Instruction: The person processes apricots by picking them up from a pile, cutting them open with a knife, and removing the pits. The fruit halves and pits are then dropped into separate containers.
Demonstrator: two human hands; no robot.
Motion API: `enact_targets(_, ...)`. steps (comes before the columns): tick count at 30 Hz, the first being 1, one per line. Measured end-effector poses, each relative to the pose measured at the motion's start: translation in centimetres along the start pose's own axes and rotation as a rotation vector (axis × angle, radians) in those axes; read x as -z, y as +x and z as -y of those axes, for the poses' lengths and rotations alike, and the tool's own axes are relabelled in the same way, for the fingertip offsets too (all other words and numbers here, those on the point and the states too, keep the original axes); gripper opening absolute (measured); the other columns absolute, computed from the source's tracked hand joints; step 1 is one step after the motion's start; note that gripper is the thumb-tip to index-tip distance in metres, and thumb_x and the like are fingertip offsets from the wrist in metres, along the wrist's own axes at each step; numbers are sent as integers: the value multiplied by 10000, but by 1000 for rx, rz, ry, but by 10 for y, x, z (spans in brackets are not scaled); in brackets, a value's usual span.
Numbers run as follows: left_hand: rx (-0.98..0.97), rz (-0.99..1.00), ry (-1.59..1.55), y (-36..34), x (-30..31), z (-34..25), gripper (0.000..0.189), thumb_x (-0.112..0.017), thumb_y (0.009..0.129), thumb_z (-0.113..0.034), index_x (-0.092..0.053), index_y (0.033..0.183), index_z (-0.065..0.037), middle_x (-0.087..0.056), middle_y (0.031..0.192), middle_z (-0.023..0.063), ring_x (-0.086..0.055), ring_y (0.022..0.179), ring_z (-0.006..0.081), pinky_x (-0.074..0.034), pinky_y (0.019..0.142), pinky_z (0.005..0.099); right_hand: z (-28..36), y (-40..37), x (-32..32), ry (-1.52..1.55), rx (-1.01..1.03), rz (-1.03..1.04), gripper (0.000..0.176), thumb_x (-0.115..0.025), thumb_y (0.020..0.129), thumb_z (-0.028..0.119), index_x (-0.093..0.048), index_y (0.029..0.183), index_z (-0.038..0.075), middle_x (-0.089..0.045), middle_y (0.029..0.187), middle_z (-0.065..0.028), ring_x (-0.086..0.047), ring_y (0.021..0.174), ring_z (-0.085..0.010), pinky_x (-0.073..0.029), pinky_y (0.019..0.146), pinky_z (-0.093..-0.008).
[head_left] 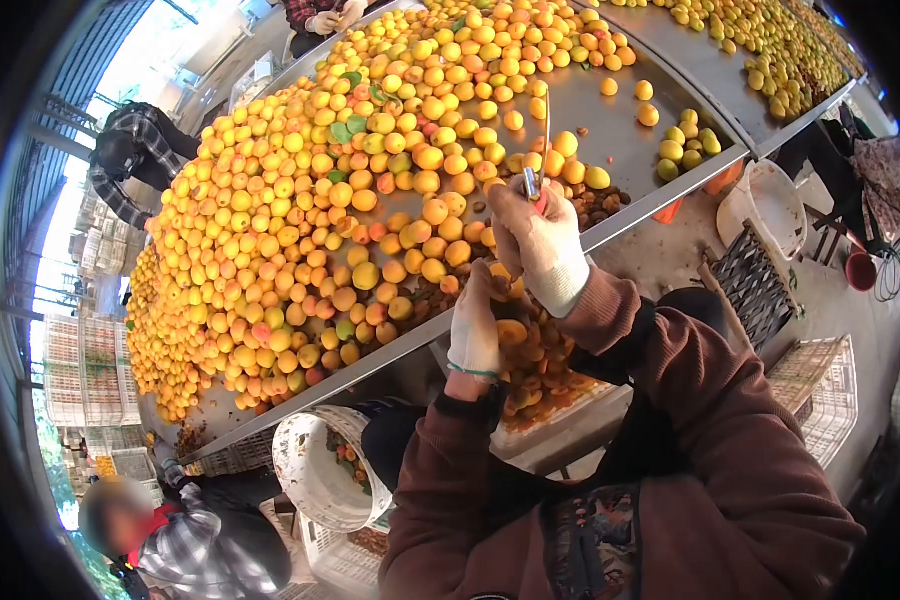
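My right hand, in a pale glove, is closed round a tool with a reddish handle and shiny metal; a thin curved strip rises above it. Below and to its left, my gloved left hand has its fingers pressed together beside orange fruit; what they hold is partly hidden. Both hands are over the near rim of a metal table heaped with yellow-orange fruit. Under them, halved or opened orange fruit lies in a pale crate. Dark pits or scraps lie by the rim.
A white bucket with some fruit stands left of my legs. Another bucket and a woven basket are at right, with a plastic crate. People work at lower left, upper left and the far side.
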State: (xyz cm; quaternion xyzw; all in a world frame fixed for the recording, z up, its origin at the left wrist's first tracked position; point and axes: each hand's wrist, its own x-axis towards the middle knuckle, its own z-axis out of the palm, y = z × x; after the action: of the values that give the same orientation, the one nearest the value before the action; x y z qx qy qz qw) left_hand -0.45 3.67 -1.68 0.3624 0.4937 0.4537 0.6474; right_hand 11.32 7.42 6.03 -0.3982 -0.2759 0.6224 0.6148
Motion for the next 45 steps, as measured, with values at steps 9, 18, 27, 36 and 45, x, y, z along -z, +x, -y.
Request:
enact_targets(9,-349,46,320,22,15,38,194,-400,962,-66,-581,957,7,-661,814,160,-654,714,225,-514,644,340,-25,-4,11,-567,390,294,125,-660,877,118,-597,826,22,-525,658,37,-470,633,-52,-422,568,-255)
enact_targets(18,-237,20,133,16,10,20,291,-423,1028,-285,-593,1031,-49,-558,821,-13,-539,737,88,-440,635,243,-27,14,5,211,-87,161,275,-565,932,191,-449,689,135,-417,540,28,-334,383,-91,-235,361,-251)
enact_targets(27,-425,-21,193,32,18,44,295,-388,1021,-246,-581,973,-28,-599,871,19,-560,805,88,-473,692,282,-30,27,18,465,-187,115,410,-522,951,348,-307,634,202,-239,515,61,-208,392,-89,-152,367,-268)
enact_targets(36,-298,-40,76,28,-4,17,297,-455,986,-331,-565,841,-96,-484,714,-25,-481,608,66,-410,517,244,-25,19,6,70,55,76,284,-555,916,198,-471,657,118,-417,514,27,-348,384,-89,-234,366,-248)
enact_targets(45,145,-49,-383,23,-4,-4,322,-447,1015,-346,-605,968,-69,-632,857,16,-594,716,109,-464,587,229,-31,42,15,347,-139,107,393,-469,990,306,-333,642,184,-261,510,66,-200,392,-70,-162,367,-243)
